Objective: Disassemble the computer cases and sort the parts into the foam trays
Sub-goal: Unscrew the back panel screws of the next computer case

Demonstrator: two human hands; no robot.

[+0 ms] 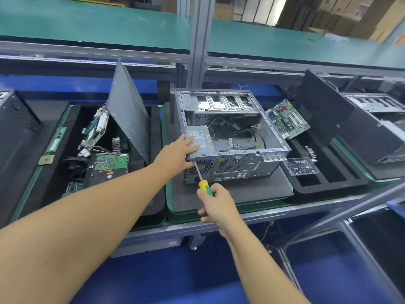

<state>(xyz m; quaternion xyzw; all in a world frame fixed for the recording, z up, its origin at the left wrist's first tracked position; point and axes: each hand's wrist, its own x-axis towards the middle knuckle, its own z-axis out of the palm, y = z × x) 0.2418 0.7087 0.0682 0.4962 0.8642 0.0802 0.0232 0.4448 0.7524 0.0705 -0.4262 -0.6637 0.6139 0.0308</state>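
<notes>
An open grey computer case point(274, 137) lies on its side on a dark foam pad point(230, 191) in the middle. My left hand point(177, 154) presses on the silver power supply point(201, 137) at the case's near left corner. My right hand point(215, 201) grips a yellow-and-green screwdriver point(203, 183); its tip touches the rear panel at the upper left corner, just under my left hand. Loose cables lie inside the case.
The left foam tray point(153, 132) holds a leaning side panel point(129, 113), a circuit board point(96, 128), a hard drive point(109, 165) and memory sticks point(55, 139). The right tray point(333, 181) holds a motherboard point(289, 119), a clear screw box point(300, 166) and a black panel point(322, 110). More cases stand at both ends.
</notes>
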